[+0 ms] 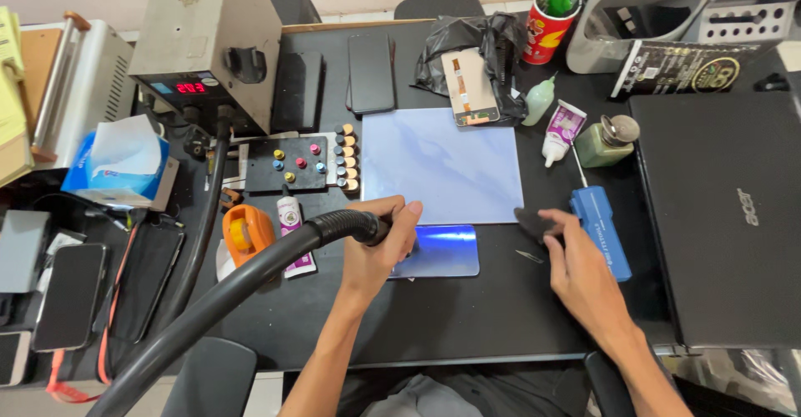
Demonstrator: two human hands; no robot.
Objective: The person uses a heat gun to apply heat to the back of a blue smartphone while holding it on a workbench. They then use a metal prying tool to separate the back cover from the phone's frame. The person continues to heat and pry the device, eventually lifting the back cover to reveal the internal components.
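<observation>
Head view: my left hand (375, 250) has its fingers clenched round the black hot-air hose nozzle (355, 227), aimed low over the blue phone (438, 252) lying flat near the pale blue mat (442, 162). My right hand (576, 262) rests released beside a blue case (601, 232) on the cluttered black desk (467, 317).

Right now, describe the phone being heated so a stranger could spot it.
Start at the pale blue mat in the middle of the black desk. Just below its near edge lies the phone, glossy blue back up, under the left hand holding the black hose nozzle; other phones are dark.
</observation>
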